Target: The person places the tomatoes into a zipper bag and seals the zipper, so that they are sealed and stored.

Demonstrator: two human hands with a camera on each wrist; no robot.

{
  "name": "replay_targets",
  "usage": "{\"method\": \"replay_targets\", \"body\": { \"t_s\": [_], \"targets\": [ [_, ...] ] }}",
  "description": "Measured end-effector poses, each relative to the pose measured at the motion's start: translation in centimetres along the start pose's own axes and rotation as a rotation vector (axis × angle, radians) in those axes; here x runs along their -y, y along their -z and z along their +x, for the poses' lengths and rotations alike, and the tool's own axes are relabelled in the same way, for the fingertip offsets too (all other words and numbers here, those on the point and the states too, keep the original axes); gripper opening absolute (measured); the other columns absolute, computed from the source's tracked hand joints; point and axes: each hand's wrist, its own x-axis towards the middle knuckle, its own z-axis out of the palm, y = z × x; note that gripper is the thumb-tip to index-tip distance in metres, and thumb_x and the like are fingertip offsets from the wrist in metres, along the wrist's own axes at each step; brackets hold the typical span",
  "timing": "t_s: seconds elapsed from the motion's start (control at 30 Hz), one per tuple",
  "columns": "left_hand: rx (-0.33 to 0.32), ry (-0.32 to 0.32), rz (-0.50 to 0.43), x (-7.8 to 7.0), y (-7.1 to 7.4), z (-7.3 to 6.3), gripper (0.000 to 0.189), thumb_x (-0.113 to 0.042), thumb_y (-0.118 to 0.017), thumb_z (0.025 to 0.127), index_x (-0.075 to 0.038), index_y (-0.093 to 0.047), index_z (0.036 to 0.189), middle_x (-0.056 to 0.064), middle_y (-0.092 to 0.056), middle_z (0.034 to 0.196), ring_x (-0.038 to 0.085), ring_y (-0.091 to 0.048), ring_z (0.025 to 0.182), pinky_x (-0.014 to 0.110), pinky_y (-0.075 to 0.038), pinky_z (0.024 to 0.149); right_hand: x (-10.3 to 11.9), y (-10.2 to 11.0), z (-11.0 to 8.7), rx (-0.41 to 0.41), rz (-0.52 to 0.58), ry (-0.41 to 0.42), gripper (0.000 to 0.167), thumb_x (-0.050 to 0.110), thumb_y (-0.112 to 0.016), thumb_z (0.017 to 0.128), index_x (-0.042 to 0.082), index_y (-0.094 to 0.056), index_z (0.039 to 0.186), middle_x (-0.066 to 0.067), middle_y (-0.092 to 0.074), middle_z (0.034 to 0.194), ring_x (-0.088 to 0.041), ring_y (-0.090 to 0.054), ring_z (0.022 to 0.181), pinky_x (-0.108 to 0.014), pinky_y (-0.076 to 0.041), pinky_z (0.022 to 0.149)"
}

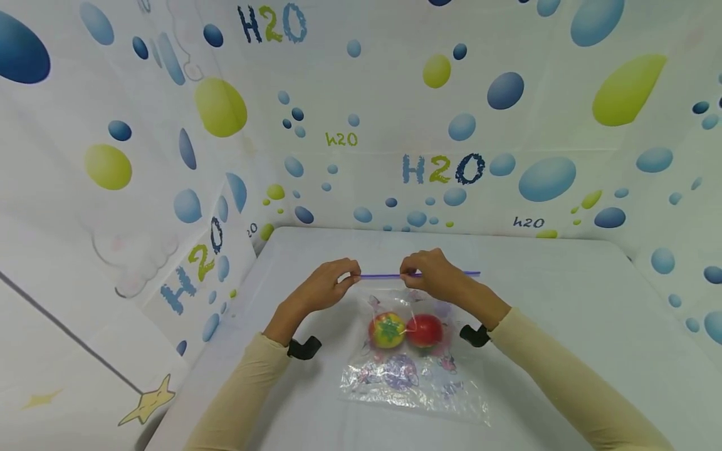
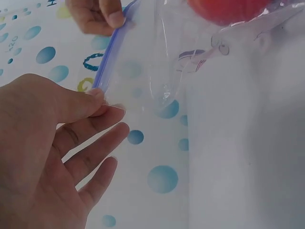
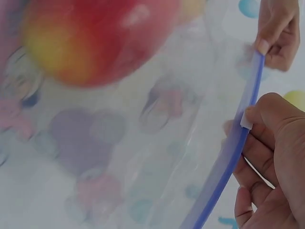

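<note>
A clear zip bag (image 1: 417,394) with printed figures lies on the table, its blue-purple zip strip (image 1: 383,276) raised along the top. Inside are two round fruits side by side: a red one (image 1: 425,331) and a yellow-and-red one with a green centre (image 1: 387,330). My left hand (image 2: 71,124) pinches the left end of the strip between thumb and index finger, other fingers spread. Farther along the strip, my right hand (image 3: 276,152) pinches a small white slider (image 3: 247,119) on it. A stretch of strip sticks out to the right of that hand.
The white table (image 1: 536,300) reaches back to a wall sheet (image 1: 383,94) printed with blue and green drops and H2O lettering. A similar sheet (image 1: 56,232) hangs along the left side. Black wrist straps (image 1: 304,348) show under both forearms.
</note>
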Motion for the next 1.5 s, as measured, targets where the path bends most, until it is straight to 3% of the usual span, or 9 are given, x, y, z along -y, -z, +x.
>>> {"method": "replay_targets", "body": {
  "t_s": [0.67,0.97,1.33,1.5],
  "targets": [
    [-0.031,0.135,0.010,3.1,0.6,-1.6,0.005,-0.010,-0.061,0.106,-0.010,-0.066,0.105,0.004,-0.071,0.103,0.024,-0.066,0.099,0.049,-0.054,0.090,-5.9,3.1,-4.7,-0.032,-0.027,-0.107,0.006,0.005,-0.071,0.097,0.006,-0.077,0.100,-0.004,-0.077,0.095,-0.021,-0.071,0.090,-0.047,-0.062,0.086],
    [-0.022,0.141,0.019,3.4,0.4,-1.3,0.005,-0.009,-0.061,0.105,-0.010,-0.066,0.104,0.004,-0.070,0.100,0.025,-0.066,0.097,0.050,-0.054,0.089,-7.0,3.5,-5.6,0.002,-0.016,-0.191,0.009,0.010,-0.069,0.100,0.008,-0.077,0.103,-0.002,-0.076,0.096,-0.022,-0.068,0.093,-0.050,-0.060,0.089],
    [-0.018,0.200,0.013,4.2,-0.7,-0.8,0.005,-0.012,-0.059,0.108,-0.009,-0.061,0.105,0.007,-0.068,0.104,0.025,-0.062,0.097,0.047,-0.053,0.088,-7.1,3.3,-5.8,-0.002,0.008,-0.253,0.014,0.011,-0.067,0.101,0.006,-0.077,0.108,-0.003,-0.076,0.097,-0.022,-0.069,0.094,-0.049,-0.060,0.090],
    [-0.034,0.221,-0.029,4.3,-0.8,-0.5,0.004,-0.013,-0.059,0.108,-0.009,-0.058,0.106,0.011,-0.068,0.108,0.030,-0.065,0.107,0.052,-0.054,0.093,-7.4,3.2,-6.0,-0.015,-0.008,-0.259,0.015,0.012,-0.068,0.101,0.007,-0.078,0.111,-0.003,-0.077,0.098,-0.022,-0.069,0.094,-0.047,-0.061,0.087]
  ]
}}
